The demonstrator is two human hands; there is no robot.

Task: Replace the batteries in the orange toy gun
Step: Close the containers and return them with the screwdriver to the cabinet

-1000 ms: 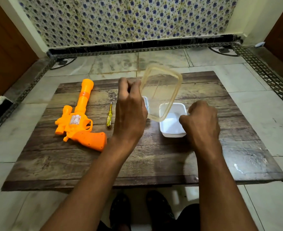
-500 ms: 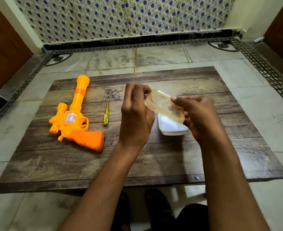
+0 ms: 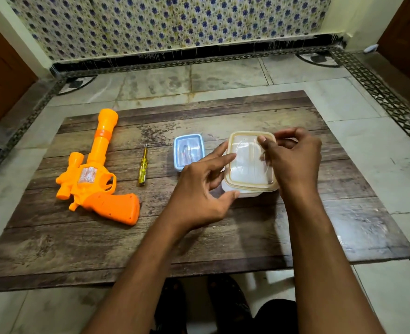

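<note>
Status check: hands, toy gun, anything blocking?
Both hands, left and right, on the clear lid over the white tub. Toy gun untouched, screwdriver beside it. Nothing blocking.

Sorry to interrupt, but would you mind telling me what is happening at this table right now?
A person is working on a white container, with both the left hand and the right hand at its clear lid. The orange toy gun, a yellow screwdriver and a small blue-rimmed box lie untouched on the wooden table.
</note>
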